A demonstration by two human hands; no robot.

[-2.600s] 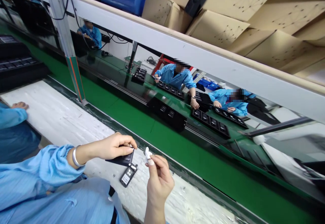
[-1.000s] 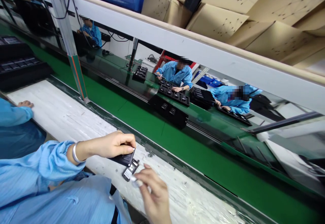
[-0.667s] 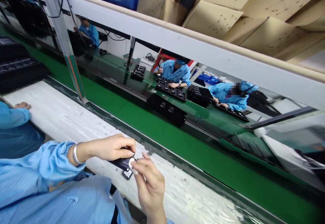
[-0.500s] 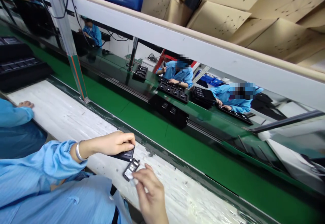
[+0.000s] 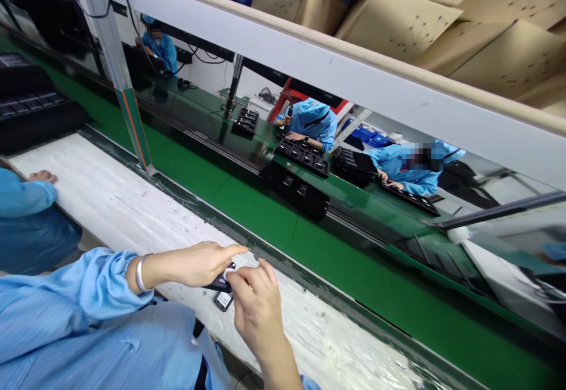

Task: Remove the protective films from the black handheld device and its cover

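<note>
The right hand (image 5: 259,303) had a narrow grip on a small white piece (image 5: 228,274), over the right end of a black part (image 5: 216,285) in the grip of the left hand (image 5: 203,265); just nearer, a black device (image 5: 224,301) lay on the table (image 5: 124,184), print on its label (image 5: 224,298) too small to read; the table ran on left and right, its far edge along a green strip (image 5: 221,192).
</note>
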